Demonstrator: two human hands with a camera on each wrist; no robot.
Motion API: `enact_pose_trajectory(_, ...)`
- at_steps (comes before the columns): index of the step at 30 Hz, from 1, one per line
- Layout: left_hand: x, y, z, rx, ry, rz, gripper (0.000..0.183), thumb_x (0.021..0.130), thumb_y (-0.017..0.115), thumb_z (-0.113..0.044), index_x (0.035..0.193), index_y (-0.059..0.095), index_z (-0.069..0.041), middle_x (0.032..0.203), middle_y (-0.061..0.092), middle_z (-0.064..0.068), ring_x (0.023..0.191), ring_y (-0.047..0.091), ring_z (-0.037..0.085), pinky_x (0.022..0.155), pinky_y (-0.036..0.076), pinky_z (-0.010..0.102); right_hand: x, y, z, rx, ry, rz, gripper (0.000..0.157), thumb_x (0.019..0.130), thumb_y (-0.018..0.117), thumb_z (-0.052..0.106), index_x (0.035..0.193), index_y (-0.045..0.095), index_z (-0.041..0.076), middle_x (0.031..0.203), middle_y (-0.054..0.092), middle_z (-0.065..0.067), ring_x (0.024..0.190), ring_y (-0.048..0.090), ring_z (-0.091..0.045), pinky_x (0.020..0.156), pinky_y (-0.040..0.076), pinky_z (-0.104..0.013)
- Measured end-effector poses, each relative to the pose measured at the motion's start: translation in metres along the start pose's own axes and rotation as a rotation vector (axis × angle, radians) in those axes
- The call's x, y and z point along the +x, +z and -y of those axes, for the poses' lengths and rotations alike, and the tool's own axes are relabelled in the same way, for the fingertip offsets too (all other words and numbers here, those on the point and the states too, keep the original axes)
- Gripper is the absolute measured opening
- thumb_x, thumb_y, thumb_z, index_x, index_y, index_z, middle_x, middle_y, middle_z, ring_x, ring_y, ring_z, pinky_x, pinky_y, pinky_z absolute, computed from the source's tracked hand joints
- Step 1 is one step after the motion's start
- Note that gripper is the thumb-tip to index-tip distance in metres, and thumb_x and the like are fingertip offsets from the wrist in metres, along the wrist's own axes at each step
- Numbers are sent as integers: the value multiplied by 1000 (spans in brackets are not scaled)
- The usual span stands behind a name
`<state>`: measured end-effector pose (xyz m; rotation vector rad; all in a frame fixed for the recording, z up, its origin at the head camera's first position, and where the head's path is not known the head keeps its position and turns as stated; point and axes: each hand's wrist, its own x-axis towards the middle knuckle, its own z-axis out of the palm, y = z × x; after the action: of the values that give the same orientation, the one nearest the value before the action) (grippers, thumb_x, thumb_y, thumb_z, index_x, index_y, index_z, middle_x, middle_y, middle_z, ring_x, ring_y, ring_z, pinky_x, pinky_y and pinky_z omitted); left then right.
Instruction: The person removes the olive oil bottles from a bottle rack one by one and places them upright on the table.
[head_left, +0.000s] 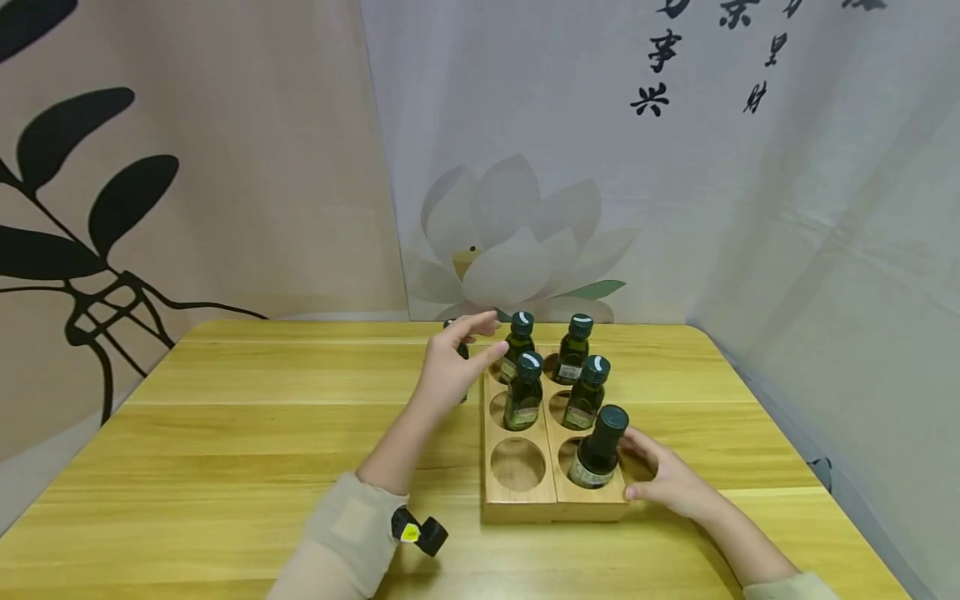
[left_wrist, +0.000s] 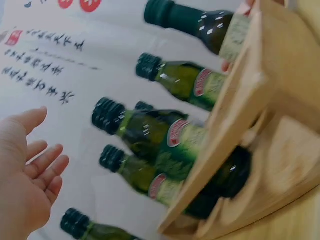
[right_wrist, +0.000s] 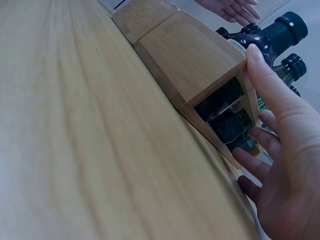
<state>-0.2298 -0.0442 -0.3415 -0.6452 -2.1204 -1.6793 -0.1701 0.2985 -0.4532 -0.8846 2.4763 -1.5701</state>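
Observation:
A wooden bottle rack (head_left: pixel 517 510) with two columns of round holes stands on the table and holds several dark green glass bottles (head_left: pixel 525 396). Its front left hole shows bare wood. In the front right hole is a bottle with a longer, taller cap (head_left: pixel 611 429). My right hand (head_left: pixel 667 479) holds the rack's front right corner, thumb at the top edge and fingers along the open side (right_wrist: pixel 280 150). Over the rack's left side hovers my left hand (head_left: pixel 453 358), fingers spread and nothing in them. Another bottle (head_left: pixel 462 352), partly hidden behind that hand, stands left of the rack.
The wooden table (head_left: pixel 247 442) reaches to a printed cloth backdrop (head_left: pixel 300 167) behind it. A second cloth hangs along the right side (head_left: pixel 847 292). A small black device (head_left: pixel 420 532) is strapped on my left sleeve.

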Motion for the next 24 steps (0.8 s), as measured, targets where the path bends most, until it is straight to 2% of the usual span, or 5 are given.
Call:
enact_pose_trajectory(4, -6, 13, 3, 2, -34, 44, 45, 86, 75, -20, 126, 62, -5, 111, 66, 7, 102, 57, 15, 89, 43, 39, 0, 0, 1, -1, 3, -1, 88, 80, 79, 35, 142, 33, -9, 131, 50, -28, 119, 46, -3, 99, 29, -15)
enact_pose_trajectory(7, -10, 22, 6, -25, -50, 76, 48, 85, 75, -21, 127, 60, -2, 111, 66, 7, 101, 58, 19, 88, 45, 43, 0, 0, 1, -2, 4, 1, 89, 80, 79, 34, 142, 33, -9, 130, 50, -29, 119, 46, -3, 99, 29, -15)
enact_pose_trajectory(13, -16, 33, 13, -63, -115, 124, 53, 84, 77, -25, 130, 59, -5, 111, 66, 2, 102, 58, 24, 88, 45, 51, 1, 0, 3, -5, 0, 2, 87, 80, 79, 32, 141, 34, -9, 130, 50, -29, 119, 46, -4, 99, 30, -16)
enact_pose_trajectory(19, -19, 39, 15, -35, -153, 127, 47, 84, 76, -25, 128, 62, -12, 104, 64, 1, 97, 57, 26, 85, 47, 45, 1, 1, 3, 2, -2, 5, 87, 80, 79, 33, 141, 34, -9, 130, 50, -28, 119, 46, -5, 100, 30, -16)
enact_pose_trajectory(24, -19, 43, 19, -23, -153, 104, 42, 86, 74, -22, 125, 64, -11, 99, 63, 0, 92, 57, 18, 81, 48, 37, 0, 0, 2, 3, -9, 4, 87, 81, 79, 32, 141, 34, -11, 129, 51, -29, 118, 47, -4, 99, 30, -16)
